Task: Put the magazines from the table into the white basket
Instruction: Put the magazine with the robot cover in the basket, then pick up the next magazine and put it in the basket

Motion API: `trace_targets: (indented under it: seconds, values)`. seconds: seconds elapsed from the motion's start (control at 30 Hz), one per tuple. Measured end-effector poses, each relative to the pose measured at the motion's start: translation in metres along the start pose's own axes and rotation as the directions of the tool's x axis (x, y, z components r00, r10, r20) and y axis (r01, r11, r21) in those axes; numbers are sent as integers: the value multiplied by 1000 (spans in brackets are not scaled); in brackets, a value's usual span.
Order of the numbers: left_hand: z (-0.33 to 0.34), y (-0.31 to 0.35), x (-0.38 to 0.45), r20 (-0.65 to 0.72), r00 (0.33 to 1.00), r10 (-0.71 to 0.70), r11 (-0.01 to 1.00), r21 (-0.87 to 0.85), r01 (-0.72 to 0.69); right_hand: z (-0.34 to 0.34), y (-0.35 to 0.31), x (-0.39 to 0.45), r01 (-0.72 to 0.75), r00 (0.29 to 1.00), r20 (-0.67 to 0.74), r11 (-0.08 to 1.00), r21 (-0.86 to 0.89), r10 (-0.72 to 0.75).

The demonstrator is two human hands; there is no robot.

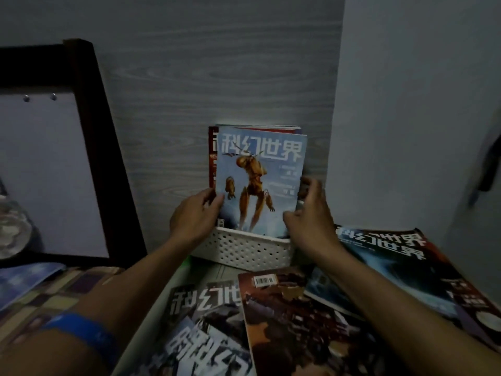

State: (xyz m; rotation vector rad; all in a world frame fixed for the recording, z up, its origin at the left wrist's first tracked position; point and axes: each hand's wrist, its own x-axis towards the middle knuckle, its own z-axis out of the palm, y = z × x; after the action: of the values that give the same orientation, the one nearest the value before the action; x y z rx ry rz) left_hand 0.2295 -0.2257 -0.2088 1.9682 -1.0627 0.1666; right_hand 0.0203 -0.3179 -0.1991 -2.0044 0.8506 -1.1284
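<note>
Both hands are on the pale-blue glossy magazine with the orange robot cover (260,183), standing upright in the white perforated plastic basket (244,249) against the grey wood-grain wall: left hand (193,215) pinching its left edge, right hand (309,213) curled round its right. Best to ease it straight down, square with the red-spined magazines (212,156) behind. Wall close behind, corner right; four or so dark-covered magazines (298,318) crowd the counter (217,270) in front.

The table (206,270) is pale grey and stands against a wood-grain wall. The white basket (244,249) sits on it at the back. In front of the basket, magazines (311,321) lie flat and overlapping; another magazine (401,270) lies right of the basket.
</note>
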Motion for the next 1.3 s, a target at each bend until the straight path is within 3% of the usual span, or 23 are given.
trace_targets:
  seconds: [0.1,0.2,0.23,0.3,0.4,0.47,0.53,0.6,0.67,0.77,0.8,0.83,0.9,0.93,0.97,1.07,1.1,1.13,1.17,1.23,1.3]
  values:
    - [-8,13,-31,-5,999,32,995,-94,-32,-20,-1,-17,51,984,172,999,2,-51]
    - [-13,25,-68,4,988,156,987,28,-156,-58,6,-41,285,948,237,903,-322,-215]
    - [-17,32,-80,34,978,206,978,36,-207,-73,10,-52,318,934,290,858,-404,-209]
    - [-23,50,-103,97,952,292,953,57,-298,-99,20,-74,285,918,389,808,-516,-76]
    - [-29,81,-129,101,922,374,921,77,-382,-128,33,-105,202,888,424,680,-705,176]
    - [-29,98,-142,83,929,360,929,55,-365,-132,34,-120,205,899,386,578,-790,208]
    - [-32,111,-151,72,952,297,955,-9,-297,-128,28,-132,293,947,322,465,-836,-18]
    - [-40,119,-158,75,978,193,973,-143,-181,-124,16,-143,375,927,337,385,-843,-165]
    - [-49,118,-168,80,989,120,970,-221,-100,-129,4,-152,371,928,314,422,-827,-201]
    - [-60,112,-184,99,995,32,946,-324,1,-143,-18,-173,306,937,136,570,-762,-322]
    - [-62,114,-189,202,977,-65,889,-433,149,-144,-26,-182,323,910,68,597,-734,-408]
    - [-63,117,-193,386,908,-165,764,-532,365,-143,-35,-192,363,870,36,588,-723,-492]
    - [-66,125,-199,730,658,-184,441,-537,719,-139,-48,-213,475,795,75,540,-695,-602]
    - [-69,127,-200,795,593,-129,367,-517,773,-137,-53,-222,540,760,131,507,-672,-636]
    - [-72,132,-200,810,579,-86,356,-518,778,-136,-56,-229,606,725,208,463,-647,-657]
    - [-76,141,-208,769,632,-97,547,-490,679,-137,-56,-249,752,630,484,319,-577,-608]
    - [-76,139,-214,742,660,-119,590,-482,648,-139,-55,-252,761,632,520,334,-556,-575]
    - [-74,134,-220,709,695,-119,616,-496,612,-141,-54,-254,733,674,499,413,-540,-545]
    - [-70,131,-226,678,727,-108,612,-531,586,-145,-52,-253,651,758,406,549,-524,-511]
    - [-69,121,-236,590,803,-81,595,-618,514,-152,-48,-243,363,929,117,802,-475,-351]
    - [-76,114,-237,476,879,-6,571,-720,394,-159,-45,-221,74,990,-78,894,-441,-120]
